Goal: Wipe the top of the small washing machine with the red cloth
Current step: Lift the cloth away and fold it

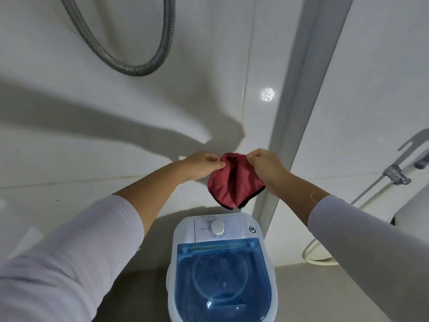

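The small washing machine (pixel 221 263) stands on the floor at bottom centre, white with a clear blue lid and a round white dial (pixel 217 228) on its back panel. Above it, in the air, hangs the red cloth (pixel 234 182), folded with a dark edge. My left hand (pixel 202 165) pinches its upper left corner and my right hand (pixel 267 165) pinches the upper right corner. The cloth is clear of the machine's top.
White tiled walls close in behind the machine. A grey metal shower hose (pixel 130 66) loops at top left. A white vertical frame (pixel 294 112) runs down right of centre. A tap (pixel 395 174) and white hose (pixel 318 259) sit at the right.
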`<action>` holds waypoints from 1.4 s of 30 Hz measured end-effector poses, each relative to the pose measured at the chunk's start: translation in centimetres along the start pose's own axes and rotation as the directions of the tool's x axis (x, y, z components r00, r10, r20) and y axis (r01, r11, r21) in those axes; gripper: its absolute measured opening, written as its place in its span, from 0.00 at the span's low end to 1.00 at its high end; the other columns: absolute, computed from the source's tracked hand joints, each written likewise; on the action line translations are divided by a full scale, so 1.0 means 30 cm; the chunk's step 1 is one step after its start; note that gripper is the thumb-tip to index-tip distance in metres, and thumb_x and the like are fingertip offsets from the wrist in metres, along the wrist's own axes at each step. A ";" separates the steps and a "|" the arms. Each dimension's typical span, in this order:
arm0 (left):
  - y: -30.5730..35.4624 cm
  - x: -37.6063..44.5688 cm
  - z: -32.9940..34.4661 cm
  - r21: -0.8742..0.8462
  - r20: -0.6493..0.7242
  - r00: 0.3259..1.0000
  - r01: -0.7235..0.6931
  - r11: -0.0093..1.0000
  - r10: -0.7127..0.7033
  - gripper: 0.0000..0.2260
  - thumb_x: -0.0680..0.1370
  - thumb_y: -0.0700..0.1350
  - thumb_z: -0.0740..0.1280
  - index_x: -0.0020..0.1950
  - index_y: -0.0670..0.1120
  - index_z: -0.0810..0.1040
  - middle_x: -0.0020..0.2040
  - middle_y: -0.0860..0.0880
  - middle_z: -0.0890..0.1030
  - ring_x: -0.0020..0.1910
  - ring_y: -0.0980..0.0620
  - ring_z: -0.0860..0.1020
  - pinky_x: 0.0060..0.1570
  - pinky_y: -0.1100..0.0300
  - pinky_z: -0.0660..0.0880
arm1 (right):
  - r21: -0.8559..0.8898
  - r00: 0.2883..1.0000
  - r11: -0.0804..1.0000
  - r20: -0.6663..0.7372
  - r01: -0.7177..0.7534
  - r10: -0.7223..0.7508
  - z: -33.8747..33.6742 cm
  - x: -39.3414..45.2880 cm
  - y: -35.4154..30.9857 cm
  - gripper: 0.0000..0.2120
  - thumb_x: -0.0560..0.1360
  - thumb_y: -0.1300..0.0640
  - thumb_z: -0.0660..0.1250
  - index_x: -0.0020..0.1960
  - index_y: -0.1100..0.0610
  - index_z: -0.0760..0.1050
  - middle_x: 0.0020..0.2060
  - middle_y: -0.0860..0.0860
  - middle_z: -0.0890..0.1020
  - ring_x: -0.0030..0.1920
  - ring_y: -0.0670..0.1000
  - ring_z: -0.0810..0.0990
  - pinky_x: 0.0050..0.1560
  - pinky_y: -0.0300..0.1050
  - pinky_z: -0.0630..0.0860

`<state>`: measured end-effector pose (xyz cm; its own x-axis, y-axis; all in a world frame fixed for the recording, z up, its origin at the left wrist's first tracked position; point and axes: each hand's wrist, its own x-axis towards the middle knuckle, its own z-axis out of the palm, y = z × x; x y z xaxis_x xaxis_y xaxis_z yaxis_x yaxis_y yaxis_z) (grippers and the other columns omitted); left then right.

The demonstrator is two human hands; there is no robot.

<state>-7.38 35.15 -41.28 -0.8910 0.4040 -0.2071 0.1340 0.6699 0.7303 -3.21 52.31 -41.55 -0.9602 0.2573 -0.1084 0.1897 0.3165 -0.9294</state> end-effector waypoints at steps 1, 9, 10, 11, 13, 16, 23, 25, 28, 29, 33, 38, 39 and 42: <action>0.036 -0.011 -0.022 -0.009 0.001 1.000 0.017 1.000 -0.017 0.10 0.81 0.48 0.61 0.45 0.43 0.76 0.45 0.48 0.74 0.43 0.53 0.71 0.40 0.62 0.64 | -0.024 1.000 1.000 -0.006 0.006 -0.007 -0.025 -0.009 -0.042 0.09 0.78 0.57 0.59 0.40 0.52 0.73 0.38 0.50 0.76 0.41 0.51 0.73 0.37 0.41 0.69; 0.368 -0.178 -0.239 0.062 0.034 0.999 0.030 0.998 -0.033 0.09 0.82 0.46 0.58 0.45 0.44 0.71 0.42 0.48 0.72 0.42 0.52 0.69 0.42 0.59 0.64 | -0.084 0.999 0.996 0.034 0.004 -0.001 -0.231 -0.144 -0.475 0.07 0.78 0.61 0.59 0.50 0.52 0.75 0.48 0.51 0.76 0.41 0.50 0.74 0.36 0.40 0.70; 0.404 -0.204 -0.273 0.077 0.055 0.997 0.043 0.996 -0.047 0.10 0.82 0.47 0.57 0.44 0.45 0.71 0.41 0.50 0.72 0.41 0.52 0.69 0.41 0.60 0.65 | -0.105 0.998 0.994 0.064 0.012 -0.005 -0.255 -0.165 -0.535 0.09 0.78 0.62 0.59 0.51 0.53 0.76 0.49 0.51 0.77 0.45 0.50 0.74 0.40 0.40 0.72; 0.440 -0.234 -0.311 0.083 0.074 0.995 0.057 0.995 -0.063 0.11 0.82 0.48 0.57 0.43 0.47 0.71 0.40 0.51 0.72 0.41 0.53 0.69 0.41 0.60 0.65 | -0.132 0.994 0.991 0.109 0.022 -0.007 -0.279 -0.186 -0.594 0.10 0.78 0.63 0.58 0.53 0.56 0.77 0.49 0.51 0.77 0.47 0.51 0.74 0.46 0.41 0.73; 0.512 -0.302 -0.392 0.086 0.115 0.988 0.090 0.992 -0.099 0.11 0.82 0.50 0.56 0.42 0.50 0.73 0.42 0.52 0.74 0.45 0.53 0.71 0.46 0.58 0.67 | -0.159 0.972 0.987 0.235 0.027 0.011 -0.328 -0.233 -0.710 0.10 0.78 0.64 0.58 0.52 0.58 0.77 0.50 0.53 0.78 0.49 0.51 0.75 0.53 0.45 0.74; 0.617 -0.414 -0.524 0.125 0.182 0.972 0.130 0.984 -0.152 0.10 0.82 0.52 0.57 0.45 0.54 0.75 0.50 0.53 0.78 0.54 0.53 0.75 0.56 0.54 0.70 | -0.176 0.892 0.984 0.441 -0.021 0.098 -0.393 -0.310 -0.879 0.05 0.78 0.57 0.62 0.48 0.56 0.76 0.48 0.53 0.80 0.44 0.51 0.79 0.47 0.42 0.77; 0.772 -0.696 -0.875 0.010 0.214 0.956 0.204 0.979 -0.201 0.09 0.81 0.50 0.61 0.52 0.50 0.79 0.47 0.54 0.81 0.46 0.57 0.79 0.51 0.59 0.76 | -0.248 0.762 0.952 0.647 0.177 0.027 -0.402 -0.455 -1.296 0.08 0.76 0.57 0.67 0.55 0.53 0.75 0.40 0.51 0.79 0.35 0.48 0.79 0.31 0.35 0.78; 0.768 -0.778 -0.982 -0.019 0.170 0.965 0.208 0.978 -0.202 0.08 0.81 0.51 0.62 0.52 0.52 0.80 0.50 0.53 0.81 0.51 0.55 0.78 0.58 0.54 0.74 | -0.226 0.739 0.938 0.672 0.263 -0.045 -0.358 -0.499 -1.407 0.07 0.77 0.59 0.66 0.55 0.53 0.76 0.37 0.50 0.78 0.31 0.45 0.78 0.28 0.34 0.76; 0.730 -0.885 -1.133 -0.112 0.044 0.983 0.183 0.977 -0.180 0.05 0.81 0.50 0.62 0.50 0.54 0.77 0.50 0.54 0.79 0.50 0.54 0.77 0.57 0.52 0.73 | -0.183 0.715 0.903 0.678 0.389 -0.171 -0.252 -0.545 -1.534 0.08 0.78 0.60 0.63 0.52 0.53 0.80 0.41 0.51 0.80 0.38 0.47 0.78 0.38 0.38 0.78; 0.716 -0.915 -1.181 -0.148 -0.006 0.985 0.167 0.975 -0.170 0.04 0.81 0.50 0.62 0.50 0.54 0.76 0.49 0.54 0.79 0.49 0.54 0.77 0.56 0.53 0.73 | -0.175 0.714 0.889 0.668 0.423 -0.209 -0.211 -0.554 -1.568 0.09 0.78 0.61 0.63 0.52 0.53 0.81 0.46 0.52 0.82 0.42 0.49 0.78 0.45 0.41 0.79; 0.637 -1.006 -1.364 -0.280 -0.168 0.975 0.096 0.955 -0.148 0.04 0.80 0.47 0.64 0.47 0.55 0.73 0.46 0.53 0.76 0.45 0.52 0.74 0.56 0.50 0.72 | -0.186 0.717 0.809 0.599 0.557 -0.356 -0.035 -0.580 -1.682 0.13 0.79 0.62 0.60 0.54 0.53 0.82 0.53 0.52 0.81 0.46 0.48 0.77 0.56 0.44 0.77; 0.536 -1.078 -1.545 -0.241 -0.227 0.959 0.114 0.964 -0.170 0.08 0.82 0.45 0.62 0.47 0.57 0.76 0.51 0.56 0.76 0.51 0.54 0.75 0.60 0.47 0.70 | -0.248 0.664 0.671 0.575 0.699 -0.478 0.180 -0.578 -1.793 0.17 0.79 0.63 0.56 0.59 0.52 0.80 0.53 0.47 0.79 0.44 0.41 0.74 0.36 0.21 0.68; 0.516 -1.083 -1.572 -0.212 -0.259 0.947 0.135 0.968 -0.188 0.08 0.82 0.45 0.62 0.47 0.57 0.77 0.54 0.56 0.76 0.54 0.54 0.75 0.61 0.47 0.69 | -0.260 0.650 0.645 0.580 0.719 -0.491 0.221 -0.576 -1.807 0.18 0.79 0.64 0.55 0.60 0.53 0.79 0.55 0.47 0.80 0.45 0.42 0.75 0.37 0.21 0.67; 0.456 -1.066 -1.628 -0.074 -0.450 0.874 0.167 0.983 -0.183 0.09 0.81 0.44 0.62 0.53 0.56 0.80 0.58 0.53 0.77 0.58 0.54 0.74 0.57 0.58 0.71 | -0.302 0.629 0.584 0.589 0.754 -0.508 0.328 -0.565 -1.832 0.18 0.79 0.62 0.55 0.63 0.52 0.77 0.64 0.49 0.77 0.60 0.47 0.75 0.51 0.25 0.67</action>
<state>1.75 0.99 7.12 -0.9985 -0.0496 -0.0215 -0.0495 0.6799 0.7316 0.63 21.57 7.90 -0.8210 -0.5362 0.1961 -0.5511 0.6542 -0.5181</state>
